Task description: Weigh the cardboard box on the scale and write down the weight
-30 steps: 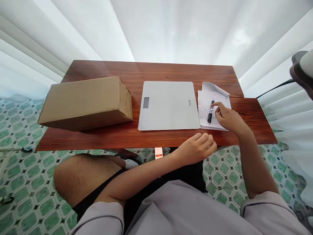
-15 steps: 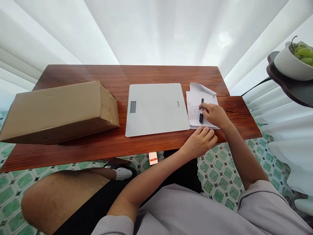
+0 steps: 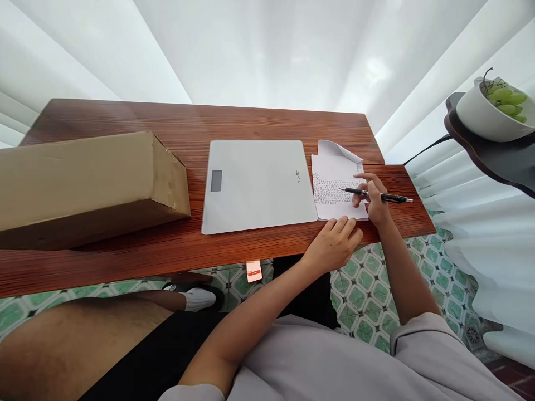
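Note:
A black pen (image 3: 393,198) lies across my right hand (image 3: 376,203), gripped between thumb and fingers. Its tip points left over a paper pad (image 3: 336,167) covered with rows of small handwriting, the top sheet curled at its upper right corner. My left hand (image 3: 334,244) rests at the table's front edge, fingers stretched out just below the pad, holding nothing. Left of the pad lies a flat white scale (image 3: 259,186) with a small grey display.
A closed cardboard box (image 3: 83,172) takes up the left of the brown wooden table (image 3: 251,120). At the right, a white bowl of green grapes (image 3: 480,114) stands on a dark shelf (image 3: 472,139). Below the table edge, a lit phone-like screen (image 3: 253,270) shows.
My right hand has picked the pen up off the pad and turned it from upright to nearly level. The view has shifted slightly right; my left hand stays at the edge.

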### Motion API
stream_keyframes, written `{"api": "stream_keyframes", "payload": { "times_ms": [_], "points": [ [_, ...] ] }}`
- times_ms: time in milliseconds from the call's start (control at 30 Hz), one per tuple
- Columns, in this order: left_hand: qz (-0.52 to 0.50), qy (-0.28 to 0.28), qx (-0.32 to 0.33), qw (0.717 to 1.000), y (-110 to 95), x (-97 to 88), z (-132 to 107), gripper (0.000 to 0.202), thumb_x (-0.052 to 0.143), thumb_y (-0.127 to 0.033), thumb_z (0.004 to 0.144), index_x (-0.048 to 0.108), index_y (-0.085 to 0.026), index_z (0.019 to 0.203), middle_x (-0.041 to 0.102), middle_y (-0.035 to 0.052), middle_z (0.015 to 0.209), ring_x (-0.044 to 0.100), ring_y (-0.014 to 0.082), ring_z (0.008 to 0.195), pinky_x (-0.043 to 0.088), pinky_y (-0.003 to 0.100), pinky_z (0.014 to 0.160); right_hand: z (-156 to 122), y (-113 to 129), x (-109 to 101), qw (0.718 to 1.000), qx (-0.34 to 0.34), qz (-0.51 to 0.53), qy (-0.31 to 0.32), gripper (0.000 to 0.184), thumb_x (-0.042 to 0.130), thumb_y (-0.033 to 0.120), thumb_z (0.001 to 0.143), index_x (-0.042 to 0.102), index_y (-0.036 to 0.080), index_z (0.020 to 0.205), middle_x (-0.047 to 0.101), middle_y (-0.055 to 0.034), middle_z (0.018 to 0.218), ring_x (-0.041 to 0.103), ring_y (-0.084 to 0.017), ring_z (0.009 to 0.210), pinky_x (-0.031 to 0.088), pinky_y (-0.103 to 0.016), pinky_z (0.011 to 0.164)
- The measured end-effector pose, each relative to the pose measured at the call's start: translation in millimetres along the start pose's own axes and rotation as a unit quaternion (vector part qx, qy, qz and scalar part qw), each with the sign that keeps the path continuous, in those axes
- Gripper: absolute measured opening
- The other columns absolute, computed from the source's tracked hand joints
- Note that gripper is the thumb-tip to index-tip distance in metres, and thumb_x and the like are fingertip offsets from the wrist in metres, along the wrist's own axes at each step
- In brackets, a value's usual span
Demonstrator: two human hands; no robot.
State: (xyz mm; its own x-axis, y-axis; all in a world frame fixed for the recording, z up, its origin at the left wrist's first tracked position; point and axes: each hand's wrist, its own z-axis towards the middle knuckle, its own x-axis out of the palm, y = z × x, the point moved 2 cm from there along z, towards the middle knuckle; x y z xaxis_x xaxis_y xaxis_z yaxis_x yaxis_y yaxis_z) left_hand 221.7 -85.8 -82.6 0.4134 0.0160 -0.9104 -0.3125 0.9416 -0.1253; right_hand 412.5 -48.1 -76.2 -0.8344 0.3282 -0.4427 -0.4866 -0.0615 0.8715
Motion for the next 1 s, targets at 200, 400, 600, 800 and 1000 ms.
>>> {"api": "stream_keyframes", "payload": {
  "times_ms": [200, 400, 600, 800, 1000],
  "points": [
    [-0.015, 0.017, -0.015, 1.0, 0.6, 1.5, 0.5, 0.026, 0.04, -0.021, 0.098, 0.057, -0.013, 0.116, 0.057, 0.0166, 0.132, 0.054, 0.0305, 0.122, 0.041, 0.042, 0.105, -7.0, 0.1, 4.5, 0.999, 0.047, 0.006, 0.005, 0.04, 0.07, 0.053, 0.082, 0.052, 0.02, 0.068, 0.057, 0.0008, 0.055, 0.052, -0.01, 0.048, 0.043, -0.025, 0.049],
    [-0.031, 0.026, -0.022, 0.999, 0.2, 1.5, 0.5, 0.031, 0.043, -0.024, 0.097, 0.057, -0.013, 0.122, 0.056, 0.0152, 0.134, 0.053, 0.0302, 0.124, 0.032, 0.05, 0.117, -12.0, 3.5, 13.1, 0.996, 0.056, -0.041, 0.048, 0.033, 0.06, 0.049, 0.09, 0.059, 0.021, 0.073, 0.06, 0.0012, 0.053, 0.053, -0.012, 0.044, 0.044, -0.027, 0.048],
    [-0.032, 0.04, -0.035, 0.998, 0.4, 3.9, 0.9, 0.037, 0.043, -0.026, 0.097, 0.055, -0.012, 0.129, 0.055, 0.0155, 0.137, 0.052, 0.0288, 0.124, 0.032, 0.053, 0.119, -11.4, 4.4, 17.2, 0.995, 0.061, -0.074, 0.036, 0.039, 0.059, 0.05, 0.091, 0.047, 0.023, 0.066, 0.057, 0.002, 0.051, 0.051, -0.012, 0.042, 0.043, -0.028, 0.048],
    [-0.038, 0.034, -0.037, 0.998, 0.6, 3.4, 0.5, 0.034, 0.044, -0.026, 0.097, 0.057, -0.012, 0.125, 0.056, 0.0154, 0.134, 0.053, 0.0293, 0.122, 0.033, 0.052, 0.119, -10.1, 3.6, 19.5, 0.995, 0.046, -0.084, 0.039, 0.037, 0.056, 0.046, 0.093, 0.046, 0.022, 0.066, 0.057, 0.003, 0.05, 0.05, -0.011, 0.043, 0.044, -0.028, 0.052],
    [-0.031, 0.036, -0.039, 0.998, 0.0, 3.4, 0.8, 0.034, 0.042, -0.025, 0.098, 0.057, -0.011, 0.124, 0.056, 0.0162, 0.133, 0.052, 0.0292, 0.123, 0.032, 0.052, 0.119, -9.3, 9.2, 21.0, 0.995, 0.048, -0.074, 0.048, 0.036, 0.055, 0.044, 0.092, 0.045, 0.023, 0.065, 0.056, 0.0029, 0.05, 0.049, -0.011, 0.043, 0.044, -0.029, 0.051]
  ]
}}
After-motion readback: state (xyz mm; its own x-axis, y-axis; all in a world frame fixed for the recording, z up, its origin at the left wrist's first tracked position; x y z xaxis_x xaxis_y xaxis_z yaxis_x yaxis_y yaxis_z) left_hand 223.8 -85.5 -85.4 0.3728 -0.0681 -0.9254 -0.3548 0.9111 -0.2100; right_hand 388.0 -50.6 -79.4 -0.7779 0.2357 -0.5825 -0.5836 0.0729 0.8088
